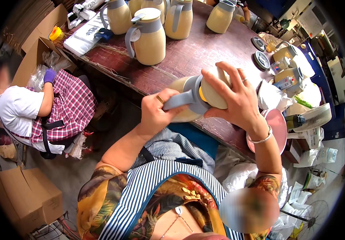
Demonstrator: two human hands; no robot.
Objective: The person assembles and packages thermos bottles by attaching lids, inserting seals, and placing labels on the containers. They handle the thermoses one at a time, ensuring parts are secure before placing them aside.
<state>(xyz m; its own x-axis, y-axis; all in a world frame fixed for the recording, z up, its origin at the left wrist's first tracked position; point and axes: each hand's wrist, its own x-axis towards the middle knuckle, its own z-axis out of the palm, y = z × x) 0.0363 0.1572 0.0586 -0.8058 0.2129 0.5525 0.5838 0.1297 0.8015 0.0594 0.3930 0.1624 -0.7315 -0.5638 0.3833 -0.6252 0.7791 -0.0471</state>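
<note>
A cream vacuum jug [182, 85] with a grey collar is tilted at the table's front edge, before my body. My left hand [157, 109] is wrapped around its grey handle [180, 100]. My right hand [235, 97] spreads its fingers over the round cream lid [215, 87] and grips its rim. A strip of yellow shows between lid and collar; whether the lid is seated or loose I cannot tell. Another cream jug [150, 45], closed and bearing a round tag, stands upright on the table beyond my left hand.
Several more jugs [178, 21] stand along the far side of the dark red table [202, 48]. Two grey discs [261, 60] lie at the right, near a pink basin [275, 126]. White plastic bags [81, 39] lie at the left. A seated person [46, 111] works beside a cardboard box.
</note>
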